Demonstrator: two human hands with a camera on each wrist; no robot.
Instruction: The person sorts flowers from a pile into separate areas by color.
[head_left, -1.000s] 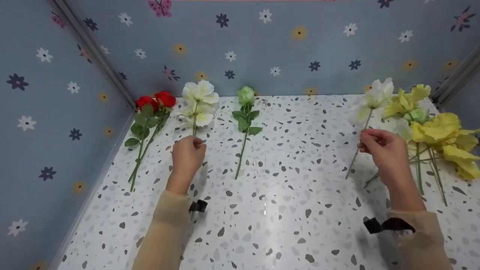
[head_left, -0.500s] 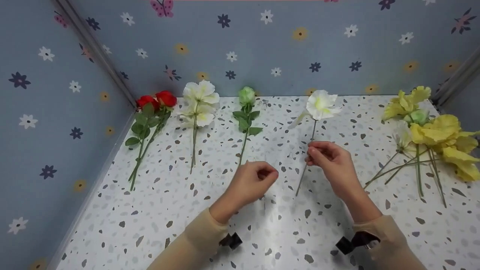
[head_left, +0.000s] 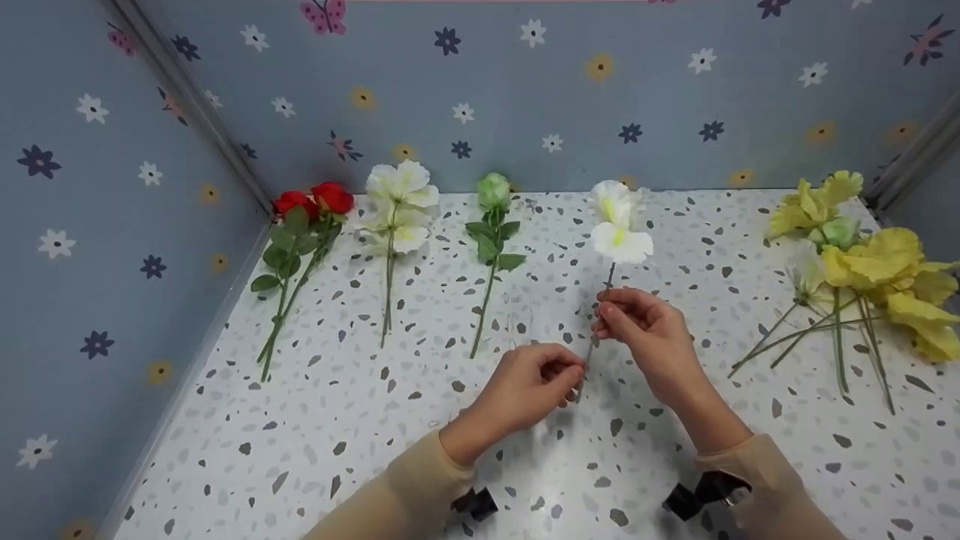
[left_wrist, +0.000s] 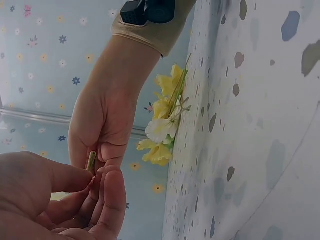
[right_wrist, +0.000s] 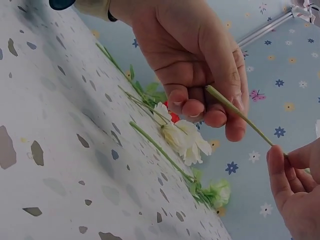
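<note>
A white artificial flower (head_left: 621, 244) with a yellow centre is held above the table, its bloom toward the back wall. My right hand (head_left: 649, 337) pinches the middle of its thin stem between thumb and fingers. Lower down, my left hand (head_left: 525, 386) has its thumb and fingertips on the stem near the cut end. In the right wrist view the green stem (right_wrist: 245, 119) runs between the two hands, its tip lying against the left hand's fingers. From the left wrist, the stem's end (left_wrist: 91, 161) sticks up between the fingers.
On the speckled table (head_left: 300, 450), red roses (head_left: 330, 198), two white flowers (head_left: 401, 187) and a green rose (head_left: 493, 191) lie in a row to the left. A pile of yellow flowers (head_left: 874, 255), with white and pale green blooms, lies at the right. Patterned walls (head_left: 525, 97) stand behind.
My right hand has brought the white flower from the right pile toward the middle. My left hand has left the two white flowers and come across to the stem's lower end.
</note>
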